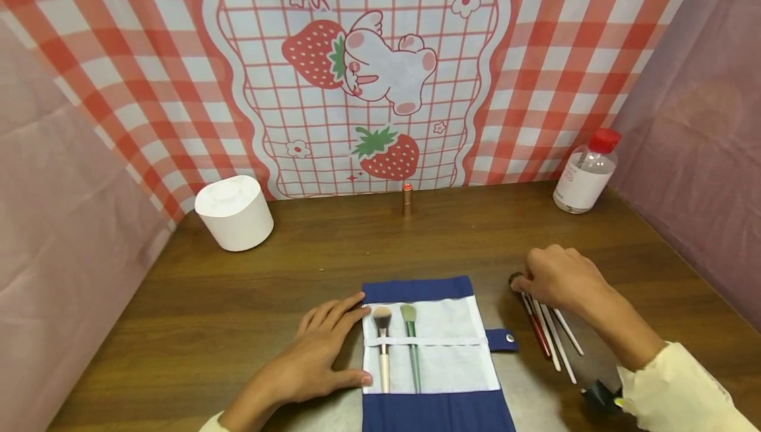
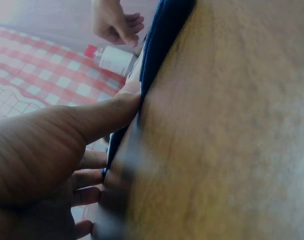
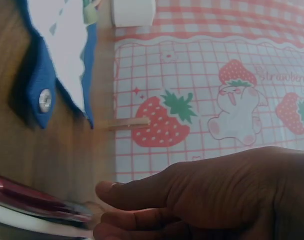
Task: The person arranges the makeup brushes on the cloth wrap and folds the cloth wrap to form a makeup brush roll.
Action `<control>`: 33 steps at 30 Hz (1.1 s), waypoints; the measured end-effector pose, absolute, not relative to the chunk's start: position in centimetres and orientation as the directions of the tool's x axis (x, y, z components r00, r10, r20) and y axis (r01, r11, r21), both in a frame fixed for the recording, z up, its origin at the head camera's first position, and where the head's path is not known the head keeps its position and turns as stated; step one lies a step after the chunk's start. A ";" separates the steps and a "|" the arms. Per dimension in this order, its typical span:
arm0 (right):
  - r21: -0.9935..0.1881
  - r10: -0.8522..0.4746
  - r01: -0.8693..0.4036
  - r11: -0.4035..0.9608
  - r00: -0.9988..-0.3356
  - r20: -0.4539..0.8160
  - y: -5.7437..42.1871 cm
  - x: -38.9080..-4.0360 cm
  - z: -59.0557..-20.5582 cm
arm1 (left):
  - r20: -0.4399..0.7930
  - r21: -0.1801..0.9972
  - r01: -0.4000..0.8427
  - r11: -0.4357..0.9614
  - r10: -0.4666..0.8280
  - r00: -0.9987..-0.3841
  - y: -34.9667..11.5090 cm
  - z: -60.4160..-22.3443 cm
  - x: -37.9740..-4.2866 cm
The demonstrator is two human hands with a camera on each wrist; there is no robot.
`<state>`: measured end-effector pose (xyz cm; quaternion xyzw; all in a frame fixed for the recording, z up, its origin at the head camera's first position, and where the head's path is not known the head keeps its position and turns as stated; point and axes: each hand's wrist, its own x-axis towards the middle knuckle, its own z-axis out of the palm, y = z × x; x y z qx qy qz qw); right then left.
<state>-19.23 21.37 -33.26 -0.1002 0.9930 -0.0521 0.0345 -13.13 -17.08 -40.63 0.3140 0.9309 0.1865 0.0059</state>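
Note:
A blue and white fabric brush roll (image 1: 440,369) lies unfolded at the front of the table. Under its white elastic band are a makeup brush with a pale handle (image 1: 384,359) and one with a green handle (image 1: 414,359). My left hand (image 1: 309,353) rests along the roll's left edge, thumb (image 2: 117,107) at the edge in the left wrist view. To the right, my right hand (image 1: 561,277) is over the head ends of several loose brushes (image 1: 549,333), including a dark red-handled one (image 3: 37,197). Its thumb and fingertips are slightly apart beside them.
A white tub (image 1: 234,214) stands at the back left. Near the back cloth is a small copper-coloured tube (image 1: 407,199). A clear bottle with a red cap (image 1: 585,174) stands at the back right. A small black object (image 1: 602,397) lies by my right sleeve.

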 end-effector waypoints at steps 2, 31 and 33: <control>-0.097 -0.204 -0.197 0.976 -0.976 -0.073 21.4 -19.2 -33.6 | 0.106 0.350 0.582 0.734 0.586 -0.803 -17.1 -40.6 -13.1; -0.751 -0.335 -0.283 0.597 -0.938 0.087 17.0 -22.1 -34.0 | 0.100 0.340 0.582 0.738 0.587 -0.803 -17.1 -40.7 -13.4; -0.807 -0.318 -0.251 0.534 -0.944 0.083 16.2 -22.0 -34.5 | 0.100 0.341 0.583 0.737 0.589 -0.802 -17.1 -40.6 -13.3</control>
